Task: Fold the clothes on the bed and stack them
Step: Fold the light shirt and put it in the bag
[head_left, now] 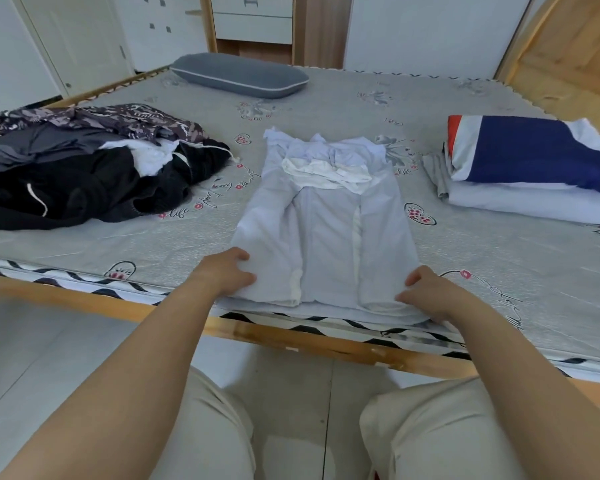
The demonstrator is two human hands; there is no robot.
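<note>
While both hands sit at the near hem, the pale shirt (321, 216) lies flat on the bed (482, 258), sleeves folded in, collar at the far end from the fingers. Left hand (227, 271) grips the near-left corner, fingers (241, 255) curled onto the cloth, thumb at the edge. Right hand (430, 294) pinches the near-right corner, fingers (414, 277) bent over the fabric, thumb low at the hem. Left of the left fingers and farther back: unfolded pile of dark clothes (84, 168), black, grey, patterned, some white. Right of the right fingers, well apart: folded stack (530, 168), blue-white-red piece on top. Grey pillow (239, 76) far beyond the shirt collar. Wooden bed rail (291, 332) just under both hands.
</note>
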